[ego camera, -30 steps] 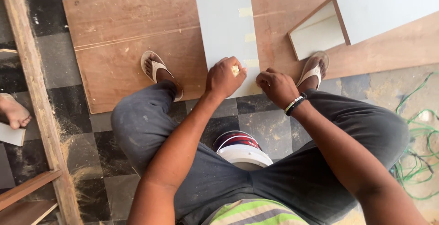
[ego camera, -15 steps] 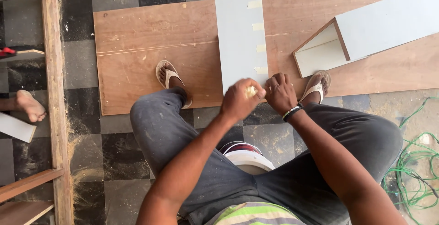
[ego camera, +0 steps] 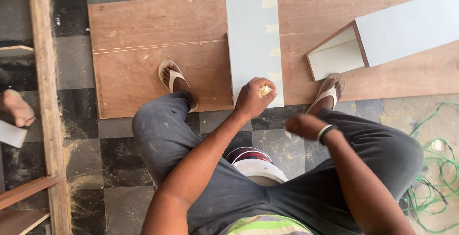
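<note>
My left hand (ego camera: 256, 98) is closed around a small yellowish lump and rests on the near end of a long pale grey panel (ego camera: 252, 29). Several yellowish dabs dot the panel, which lies across a brown plywood sheet (ego camera: 143, 53) on the floor. My right hand (ego camera: 302, 125) is blurred and wears a wristband. It hovers just right of the panel's near end, above the tiled floor and apart from my left hand. Whether its fingers hold anything is unclear. My feet, in sandals (ego camera: 172, 78), rest on the plywood on either side of the panel.
An open pale box-shaped piece (ego camera: 382, 39) lies on the plywood at the right. A white and red round seat (ego camera: 256, 165) is under me. A wooden frame (ego camera: 43, 96) runs down the left, and another person's bare foot (ego camera: 16, 108) is beside it. Green cord (ego camera: 430, 168) is at the right.
My right hand has pulled back from my left hand, down toward my knee. My left hand has stayed at the panel's near end with the lump.
</note>
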